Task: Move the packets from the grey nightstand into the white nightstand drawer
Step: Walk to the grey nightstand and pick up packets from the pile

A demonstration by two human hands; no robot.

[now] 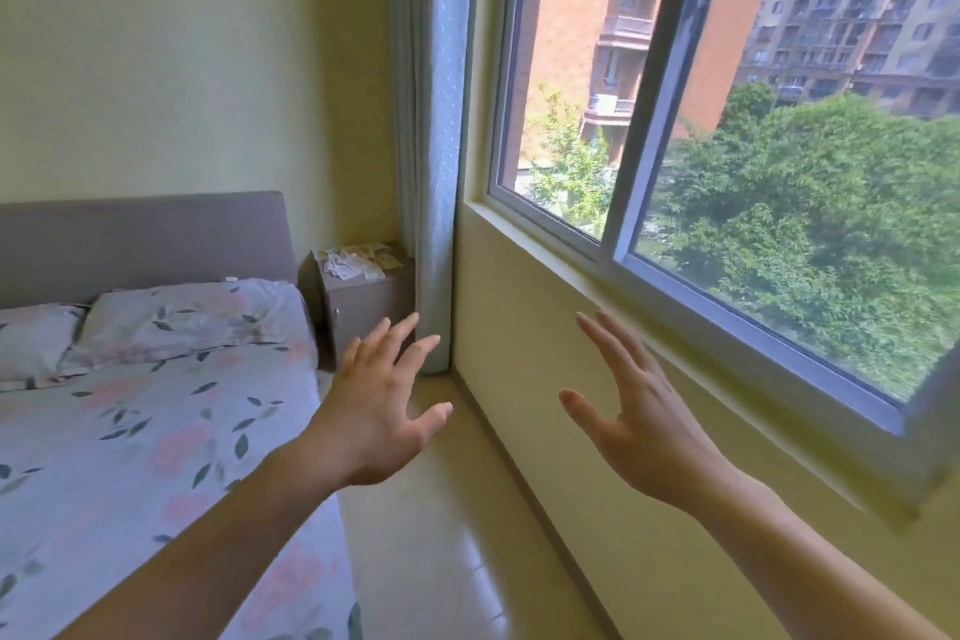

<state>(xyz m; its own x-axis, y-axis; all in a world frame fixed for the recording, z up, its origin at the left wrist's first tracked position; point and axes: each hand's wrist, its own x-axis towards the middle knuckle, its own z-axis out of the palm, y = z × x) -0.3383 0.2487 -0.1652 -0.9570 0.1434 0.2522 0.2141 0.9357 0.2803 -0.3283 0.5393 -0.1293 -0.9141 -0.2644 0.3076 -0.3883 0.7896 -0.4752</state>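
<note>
The grey nightstand (363, 312) stands in the far corner between the bed and the curtain. Several pale packets (356, 259) lie scattered over its top. My left hand (382, 405) is stretched out in front of me with fingers spread, well short of the nightstand and holding nothing. My right hand (639, 416) is raised beside it near the wall under the window, fingers straight and empty. No white nightstand shows in this view.
A bed (130, 421) with floral sheets and pillows fills the left, backed by a grey headboard (140, 239). A blue curtain (431, 146) hangs in the corner. A narrow strip of floor (441, 509) runs between bed and window wall (571, 405).
</note>
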